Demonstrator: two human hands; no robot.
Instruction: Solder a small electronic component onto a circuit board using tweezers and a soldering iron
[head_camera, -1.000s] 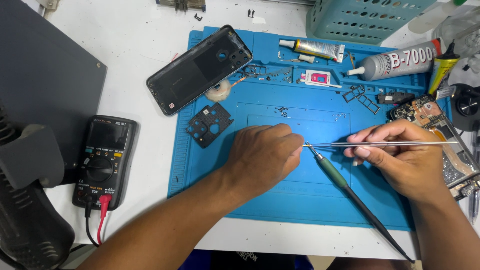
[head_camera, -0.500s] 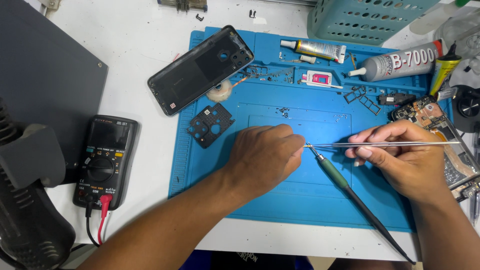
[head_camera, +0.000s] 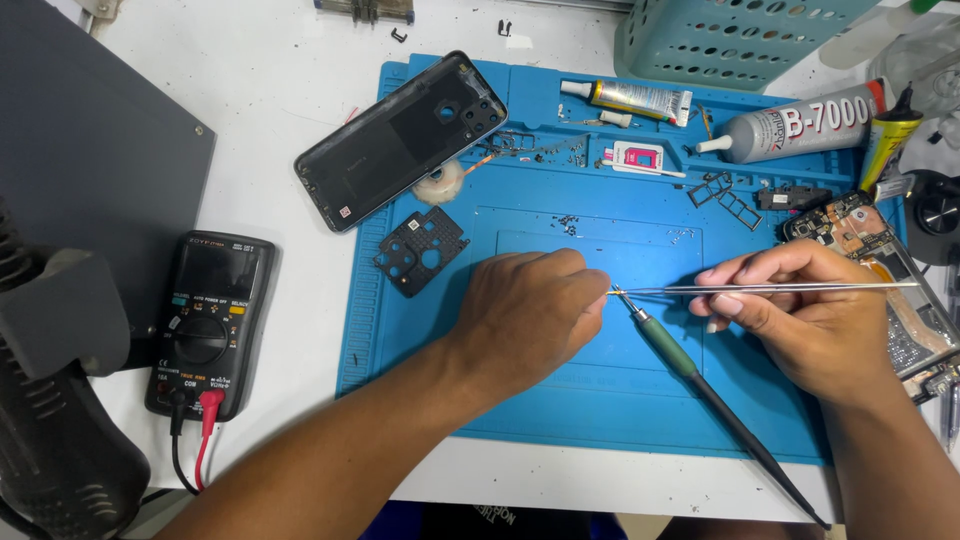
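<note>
- Right now the right hand (head_camera: 815, 325) pinches tweezers (head_camera: 770, 289) shut, lying level, tips pointing left.
- Left hand (head_camera: 530, 315), curled, meets those tips; its hold is hidden.
- Green-handled tool (head_camera: 690, 365) slants beneath, over the blue mat (head_camera: 600, 400).

Both bare forearms come up from the lower edge and angle inward toward each other. The left hand (head_camera: 530, 315) lies knuckles up, fingers curled under and bunched at the tips — the pinch itself is hidden beneath them. The right hand (head_camera: 800, 315) rests on its outer edge, wrist bent slightly, thumb and forefinger pressed together — remaining fingers folded loosely into the palm.
</note>
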